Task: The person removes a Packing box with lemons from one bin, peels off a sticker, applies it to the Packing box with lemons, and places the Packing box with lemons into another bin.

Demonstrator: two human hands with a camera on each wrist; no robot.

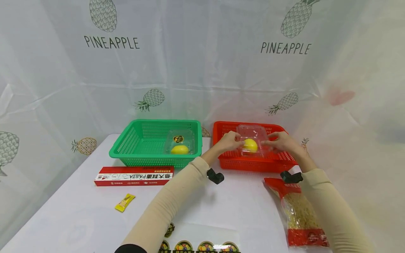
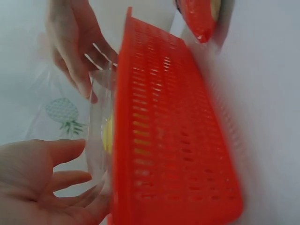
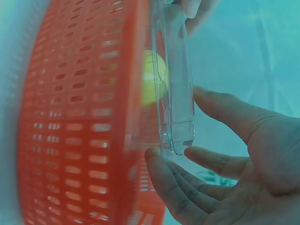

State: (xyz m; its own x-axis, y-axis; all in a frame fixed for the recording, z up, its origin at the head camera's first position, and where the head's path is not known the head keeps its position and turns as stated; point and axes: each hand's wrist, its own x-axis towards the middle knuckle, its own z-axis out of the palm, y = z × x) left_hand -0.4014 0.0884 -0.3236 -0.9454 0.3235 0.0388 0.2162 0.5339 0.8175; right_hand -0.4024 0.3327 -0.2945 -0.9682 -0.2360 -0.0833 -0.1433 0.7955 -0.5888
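A clear plastic clamshell box [image 1: 252, 130] with a yellow lemon-like fruit [image 1: 250, 145] inside sits at the opening of the red basket [image 1: 250, 165]. My left hand [image 1: 229, 141] holds its left side, the thumb near the lid and the other fingers lower at the edge. On the opposite side my right hand [image 1: 282, 143] grips the box, with its thumb at the lid and fingertips [image 3: 153, 153] at the rim. Both wrist views show the box [image 2: 97, 126] level with the basket's top edge, the fruit partly hidden behind the basket wall.
To the left stands a green basket [image 1: 155, 161] with another clear box [image 1: 189, 137] and a yellow fruit [image 1: 179, 150]. In front lie a red pasta box [image 1: 134, 175], a small yellow packet [image 1: 124, 202], a sheet of round stickers [image 1: 205, 230] and a bag of pasta [image 1: 297, 211] beside the right forearm.
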